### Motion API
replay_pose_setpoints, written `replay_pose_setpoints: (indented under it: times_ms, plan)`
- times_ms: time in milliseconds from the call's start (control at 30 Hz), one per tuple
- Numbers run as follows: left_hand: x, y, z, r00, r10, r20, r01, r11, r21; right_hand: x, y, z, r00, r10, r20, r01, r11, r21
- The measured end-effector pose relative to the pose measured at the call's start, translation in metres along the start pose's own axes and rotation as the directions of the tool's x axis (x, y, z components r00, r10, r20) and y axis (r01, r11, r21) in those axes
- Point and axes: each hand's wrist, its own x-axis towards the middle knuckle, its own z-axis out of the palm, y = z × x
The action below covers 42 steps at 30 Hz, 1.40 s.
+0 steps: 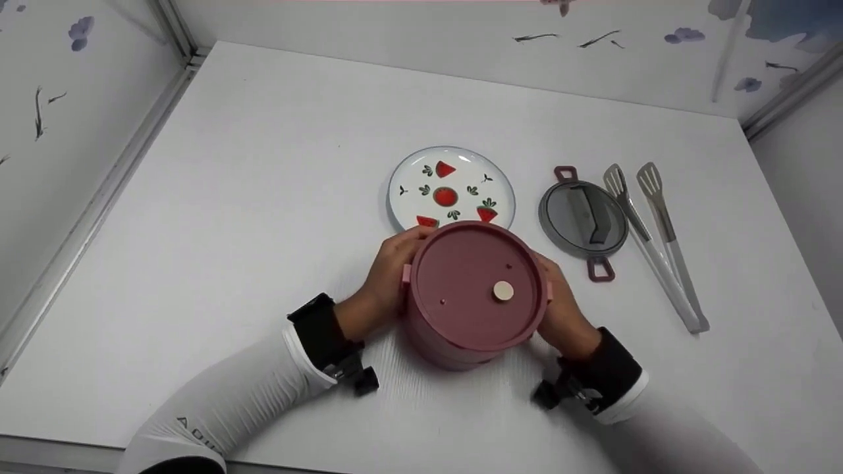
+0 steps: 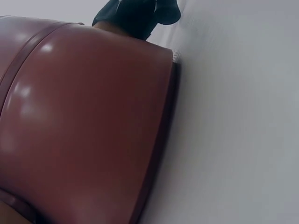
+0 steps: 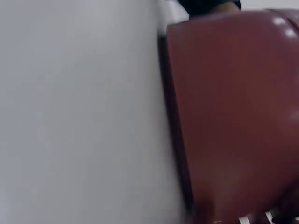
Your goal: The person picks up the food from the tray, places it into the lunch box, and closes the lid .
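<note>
A tall dusty-red pot [image 1: 461, 283] is held from both sides. Its flat lid carries a cream knob [image 1: 503, 291]. My left hand [image 1: 387, 268] grips it by the handle on its left, the fingers partly hidden behind the rim. On the opposite side my right hand [image 1: 561, 303] grips it at the right handle, fingers mostly hidden by the pot. In the left wrist view the pot's smooth wall [image 2: 88, 121] fills the left half, its dark base edge close over the white table. The right wrist view shows the same wall [image 3: 238, 112], blurred.
Just behind the pot lies a white plate [image 1: 415, 178] with watermelon prints, its near edge overlapped by the pot. To the right are a round grey glass-topped piece [image 1: 570, 220] with two red loops, and slotted metal tongs [image 1: 658, 257]. Patterned walls border the white table [image 1: 230, 197].
</note>
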Motion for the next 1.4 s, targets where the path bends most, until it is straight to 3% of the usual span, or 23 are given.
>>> replay_pose_setpoints:
  times_ms: [33, 67, 100, 133, 200, 267, 300, 400, 467, 600, 833, 967, 1100, 1200, 1400]
  plan:
    - [0.001, 0.0, 0.0, 1.0, -0.006, -0.002, 0.006, 1.0, -0.013, 0.003, -0.005, -0.006, 0.999, 0.014, -0.047, -0.02, 0.992, -0.122]
    - [0.001, 0.0, 0.001, 1.0, -0.008, -0.004, 0.008, 1.0, -0.023, 0.006, -0.011, -0.014, 0.996, 0.005, -0.091, -0.028, 0.965, -0.259]
    - [0.002, 0.0, 0.001, 1.0, -0.006, -0.005, 0.006, 1.0, -0.024, 0.01, -0.017, -0.023, 0.991, -0.018, -0.132, -0.037, 0.914, -0.404]
    - [0.002, 0.0, 0.001, 1.0, -0.001, -0.005, 0.001, 1.0, -0.021, 0.014, -0.022, -0.033, 0.986, -0.061, -0.157, -0.034, 0.842, -0.539]
    - [0.002, 0.001, 0.002, 1.0, 0.001, -0.004, -0.001, 1.0, -0.025, 0.023, -0.034, -0.054, 0.972, -0.155, -0.176, -0.032, 0.656, -0.754]
    - [0.001, 0.001, 0.001, 1.0, -0.001, -0.009, 0.001, 1.0, -0.03, 0.033, -0.043, -0.074, 0.96, -0.211, -0.186, -0.06, 0.494, -0.867]
    - [0.0, 0.001, 0.001, 1.0, -0.001, -0.013, 0.001, 1.0, -0.027, 0.038, -0.047, -0.083, 0.959, -0.205, -0.196, -0.09, 0.433, -0.897]
    - [-0.001, 0.0, 0.002, 1.0, -0.005, -0.021, 0.005, 0.999, -0.032, 0.049, -0.055, -0.104, 0.964, -0.122, -0.235, -0.189, 0.305, -0.933]
    - [0.0, 0.0, 0.001, 1.0, -0.01, -0.028, 0.009, 0.999, -0.038, 0.056, -0.056, -0.112, 0.967, -0.05, -0.25, -0.23, 0.252, -0.94]
    - [0.002, 0.002, 0.001, 0.999, -0.018, -0.032, 0.015, 0.997, -0.074, 0.065, -0.053, -0.121, 0.973, 0.022, -0.231, -0.231, 0.201, -0.952]
    - [0.002, -0.001, 0.001, 0.999, -0.029, -0.034, 0.026, 0.997, -0.073, 0.067, -0.042, -0.124, 0.977, 0.003, -0.214, -0.211, 0.178, -0.961]
    - [0.001, 0.0, 0.003, 0.999, -0.033, -0.033, 0.03, 0.996, -0.083, 0.067, -0.041, -0.124, 0.98, -0.025, -0.197, -0.189, 0.182, -0.965]
    - [0.001, 0.0, 0.004, 0.999, -0.027, -0.036, 0.024, 0.996, -0.09, 0.063, -0.046, -0.121, 0.974, -0.145, -0.173, -0.14, 0.211, -0.967]
    - [0.001, -0.001, 0.003, 0.999, -0.027, -0.039, 0.024, 0.996, -0.084, 0.059, -0.053, -0.111, 0.945, -0.286, -0.158, -0.092, 0.23, -0.969]
    - [0.0, -0.002, 0.003, 0.999, -0.039, -0.035, 0.036, 0.996, -0.083, 0.045, -0.071, -0.079, 0.847, -0.525, -0.084, 0.083, 0.287, -0.954]
